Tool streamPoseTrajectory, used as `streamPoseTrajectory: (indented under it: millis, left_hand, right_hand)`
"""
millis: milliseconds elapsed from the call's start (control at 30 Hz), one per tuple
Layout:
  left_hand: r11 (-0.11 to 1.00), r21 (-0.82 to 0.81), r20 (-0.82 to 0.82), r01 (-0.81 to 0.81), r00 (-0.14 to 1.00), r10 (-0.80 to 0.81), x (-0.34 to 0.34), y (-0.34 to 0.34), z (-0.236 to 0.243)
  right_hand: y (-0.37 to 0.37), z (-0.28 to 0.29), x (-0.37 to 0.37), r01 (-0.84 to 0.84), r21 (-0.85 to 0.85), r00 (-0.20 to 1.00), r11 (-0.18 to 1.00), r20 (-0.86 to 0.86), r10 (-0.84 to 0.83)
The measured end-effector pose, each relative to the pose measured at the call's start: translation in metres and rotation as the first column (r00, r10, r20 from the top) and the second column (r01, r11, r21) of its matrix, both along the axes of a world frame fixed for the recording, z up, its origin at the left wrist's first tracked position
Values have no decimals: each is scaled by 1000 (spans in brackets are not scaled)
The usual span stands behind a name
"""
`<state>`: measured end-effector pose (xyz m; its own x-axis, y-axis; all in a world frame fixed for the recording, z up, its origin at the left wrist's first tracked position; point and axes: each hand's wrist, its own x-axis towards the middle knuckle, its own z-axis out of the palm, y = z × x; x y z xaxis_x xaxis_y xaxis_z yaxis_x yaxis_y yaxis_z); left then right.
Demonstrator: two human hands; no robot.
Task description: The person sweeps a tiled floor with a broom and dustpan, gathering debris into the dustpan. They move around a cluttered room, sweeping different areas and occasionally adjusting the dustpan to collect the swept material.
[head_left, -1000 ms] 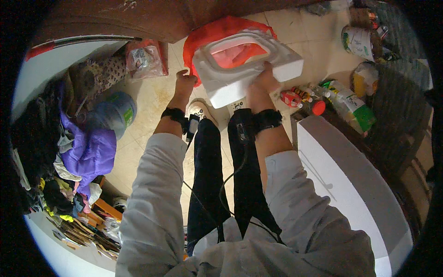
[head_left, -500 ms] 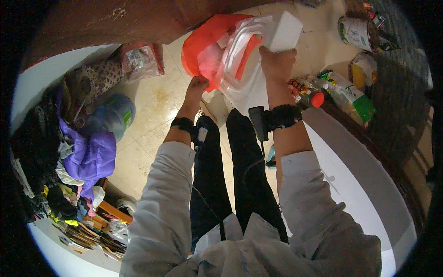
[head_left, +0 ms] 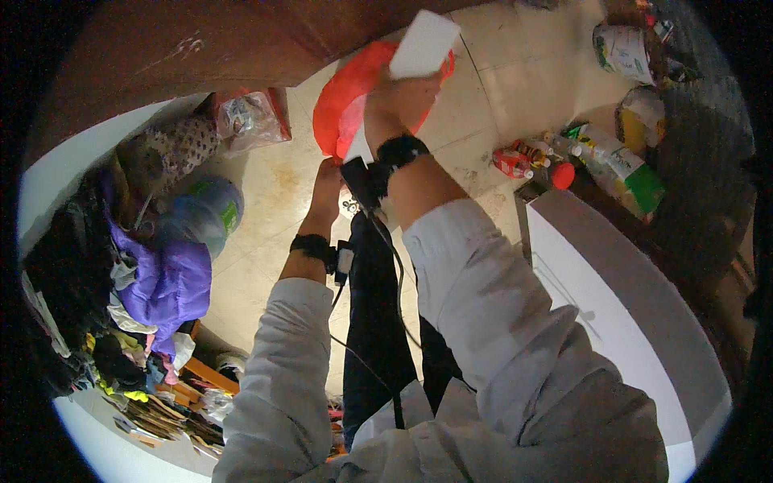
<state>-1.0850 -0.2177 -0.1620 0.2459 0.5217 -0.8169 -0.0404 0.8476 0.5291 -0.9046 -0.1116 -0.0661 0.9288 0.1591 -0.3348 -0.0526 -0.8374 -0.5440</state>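
A red plastic bag (head_left: 336, 109) hangs over the floor in front of me. My left hand (head_left: 325, 187) is closed on its near edge. Above the bag is my right hand (head_left: 398, 105), closed around a white foam block (head_left: 424, 46) that sticks out beyond the fingers. A pale white strip shows inside the bag beside my right wrist. My right hand and forearm hide most of the bag's mouth and what is in it.
Several plastic bottles (head_left: 616, 169) lie to the right by a white panel (head_left: 596, 298). Farther right stands a white bucket (head_left: 624, 55). On the left are a large blue water jug (head_left: 205, 213), a purple padded garment (head_left: 169, 278) and a red packet in clear plastic (head_left: 250, 121).
My right hand has moved left over the red bag with the foam block. The clear plastic containers that were beside the block no longer show. My left hand has shifted slightly left and nearer.
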Motion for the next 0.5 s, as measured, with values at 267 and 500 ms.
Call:
streamPoseTrajectory:
  millis: [267,500]
  left_hand:
    - [966,-134,278,-220,928,249,4,33,58]
    - [977,211,-85,30,996,-13,41,77,78]
  right_hand:
    - [33,-16,14,-25,206,987,978,-148,57]
    - [51,-41,29,-217,115,902,969,-356,244]
